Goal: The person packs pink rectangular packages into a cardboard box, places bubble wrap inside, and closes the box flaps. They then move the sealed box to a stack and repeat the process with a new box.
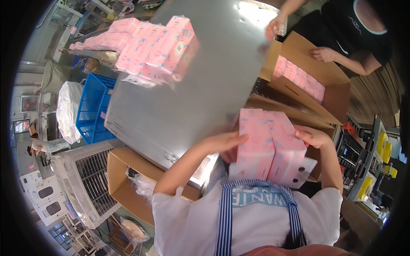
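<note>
Crate (93,104) of blue plastic, its walls latticed, sits just past nine o'clock; at eight, an open cardboard box (117,168) holds crumpled clear film (142,183). A glossy, film-wrapped stack (156,49) of pink blocks lies at eleven on the smooth grey metal desk (213,81). Just past three o'clock, the left hand (226,141) grips a pair of oblong pink packs (275,143), thumb pressed to the side, other fingers mostly hidden. A pale flap (305,168) with dark round holes juts out below. The right hand (315,137) presses bent fingers against the opposite edge. At two, a brown carton (335,102) partly hides more pink packets (301,79); the co-worker (348,32) is cut off above.
</note>
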The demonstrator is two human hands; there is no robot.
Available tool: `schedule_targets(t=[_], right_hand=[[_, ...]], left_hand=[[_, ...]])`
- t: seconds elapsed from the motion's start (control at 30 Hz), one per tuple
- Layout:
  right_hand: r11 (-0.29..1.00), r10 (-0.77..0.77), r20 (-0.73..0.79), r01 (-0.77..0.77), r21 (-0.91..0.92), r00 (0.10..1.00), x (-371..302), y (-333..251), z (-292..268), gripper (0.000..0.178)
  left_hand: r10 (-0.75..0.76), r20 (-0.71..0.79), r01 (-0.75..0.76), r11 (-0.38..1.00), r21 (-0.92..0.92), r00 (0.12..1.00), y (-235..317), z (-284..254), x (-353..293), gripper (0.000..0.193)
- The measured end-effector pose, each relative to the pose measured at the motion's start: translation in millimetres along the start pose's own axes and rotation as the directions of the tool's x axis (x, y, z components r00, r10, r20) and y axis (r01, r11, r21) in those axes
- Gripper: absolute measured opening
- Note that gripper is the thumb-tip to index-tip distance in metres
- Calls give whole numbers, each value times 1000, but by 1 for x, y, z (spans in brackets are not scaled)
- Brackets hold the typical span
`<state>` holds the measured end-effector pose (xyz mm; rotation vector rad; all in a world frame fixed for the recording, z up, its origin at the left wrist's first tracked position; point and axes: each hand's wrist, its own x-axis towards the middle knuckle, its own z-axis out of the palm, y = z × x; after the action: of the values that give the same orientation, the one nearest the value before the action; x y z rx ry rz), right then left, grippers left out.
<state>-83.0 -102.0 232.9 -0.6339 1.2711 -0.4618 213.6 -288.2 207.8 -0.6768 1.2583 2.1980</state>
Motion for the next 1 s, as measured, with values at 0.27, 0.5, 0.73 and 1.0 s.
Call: schedule_targets(t=[0.27, 0.5, 0.73, 1.0], right_hand=[[921, -168, -247, 241, 305, 954, 117, 192, 14, 93], [801, 38, -303, 152, 580, 952, 242, 286, 12, 80], [861, 316, -207, -189, 471, 926, 225, 300, -18, 62], [931, 358, -313, -363, 45, 879, 243, 278, -45, 33]], left_hand=[[0, -419, 406, 249, 879, 908, -113, 20, 190, 82], [582, -441, -181, 720, 670, 683, -121, 27, 131, 34], [233, -709, 251, 965, 82, -665, -302, 27, -100, 26], [-349, -866, 76, 913, -400, -358, -542, -4, -121, 86]])
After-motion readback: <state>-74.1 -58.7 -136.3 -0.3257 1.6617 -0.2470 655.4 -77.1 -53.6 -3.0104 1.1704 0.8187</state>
